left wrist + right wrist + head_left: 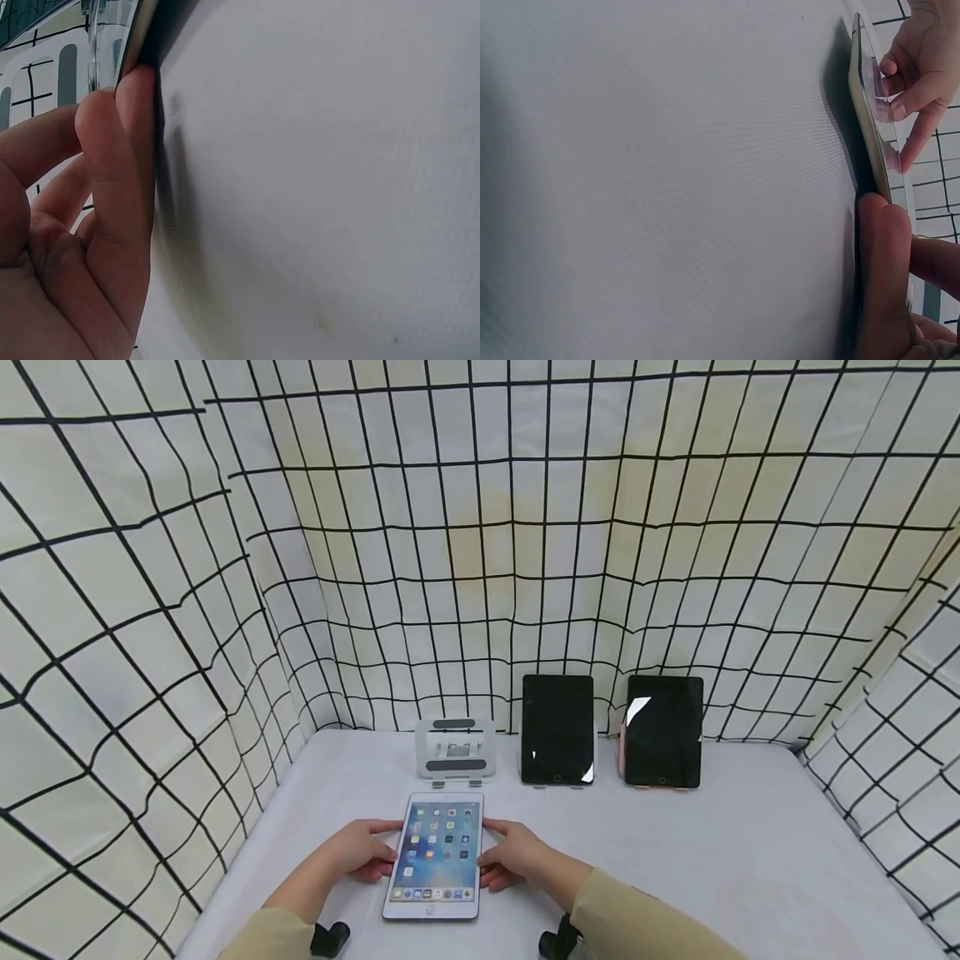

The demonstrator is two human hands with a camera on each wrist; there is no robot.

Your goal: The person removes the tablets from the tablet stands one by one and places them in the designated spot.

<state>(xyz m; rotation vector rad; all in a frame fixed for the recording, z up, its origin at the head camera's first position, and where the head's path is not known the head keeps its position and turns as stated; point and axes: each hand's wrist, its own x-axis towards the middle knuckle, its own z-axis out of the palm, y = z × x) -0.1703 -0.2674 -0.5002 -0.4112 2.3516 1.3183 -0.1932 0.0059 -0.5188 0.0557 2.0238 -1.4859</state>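
A white-framed tablet [438, 853] with a lit screen of app icons lies face up between both hands. My left hand [362, 849] grips its left long edge, and my right hand [513, 853] holds the right one. Two fingertips [137, 94] meet the tablet's edge close to the cloth in the left wrist view. Seen from the right wrist, the tablet [870, 112] shows edge-on, with a dark shadow under its pale rim. Just beyond its top edge stands a clear and grey tablet stand [455, 766].
Two dark-screened tablets, one in the middle [557, 727] and one farther right [663, 731], lean upright at the back of the white-covered table [735, 868]. White walls with a black grid [487, 552] enclose the back and sides.
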